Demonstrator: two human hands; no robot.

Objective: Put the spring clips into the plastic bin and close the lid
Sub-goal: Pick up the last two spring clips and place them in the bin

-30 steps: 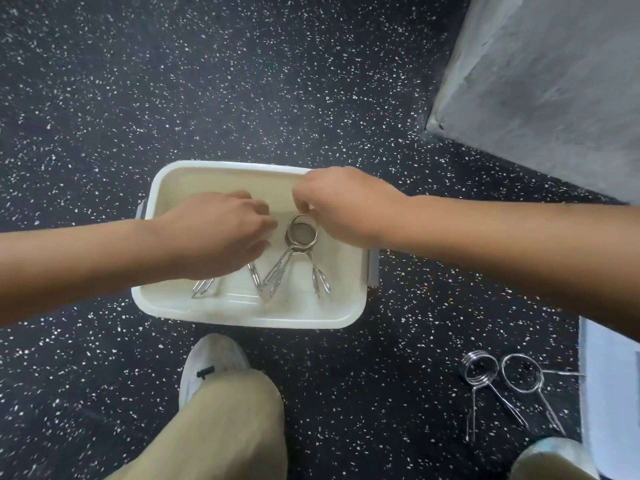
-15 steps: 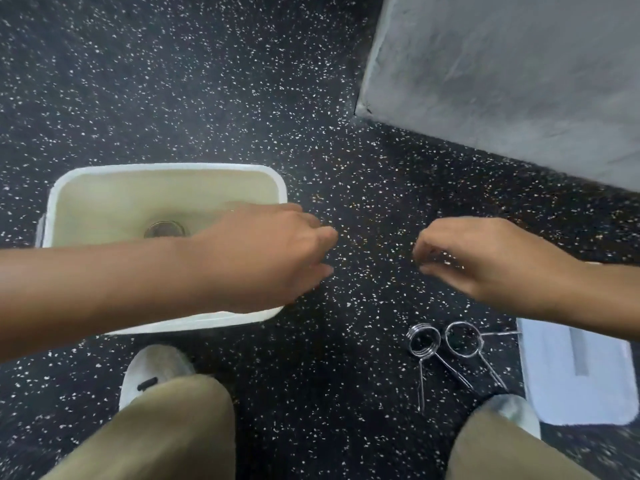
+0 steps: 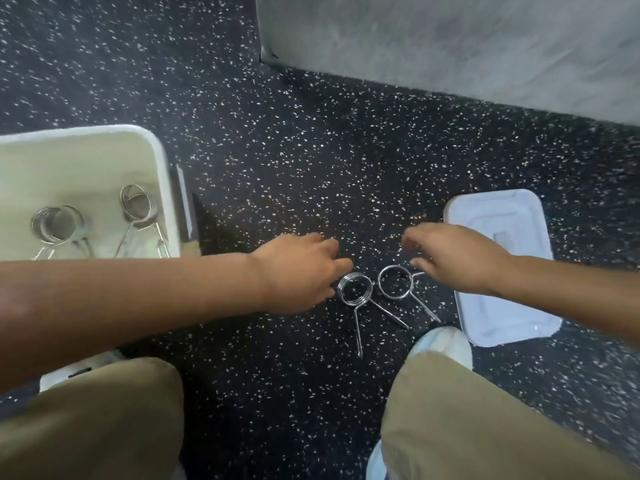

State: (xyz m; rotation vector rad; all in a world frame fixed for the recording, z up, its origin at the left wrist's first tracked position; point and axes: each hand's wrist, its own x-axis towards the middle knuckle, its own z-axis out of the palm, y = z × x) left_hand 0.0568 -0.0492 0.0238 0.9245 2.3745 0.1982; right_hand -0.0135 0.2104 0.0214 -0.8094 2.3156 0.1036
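Two metal spring clips lie side by side on the speckled floor, the left clip [image 3: 354,292] and the right clip [image 3: 395,281]. My left hand [image 3: 298,271] hovers just left of the left clip, fingers loosely apart and holding nothing. My right hand [image 3: 457,259] reaches over the right clip's handle, fingers apart, nothing gripped. The white plastic bin [image 3: 162,174] stands open at the left with two clips [image 3: 136,206] [image 3: 57,225] inside. Its lid [image 3: 498,216] lies flat on the floor at the right, partly under my right forearm.
A grey concrete block [image 3: 450,39] fills the upper right. My knees in tan trousers [image 3: 485,420] and white shoes [image 3: 443,344] frame the bottom of the view. Dark speckled rubber floor [image 3: 311,150] lies between bin and lid.
Both hands left the bin and moved right and down to the two clips on the floor. The view swung right, so the bin now sits at the left edge.
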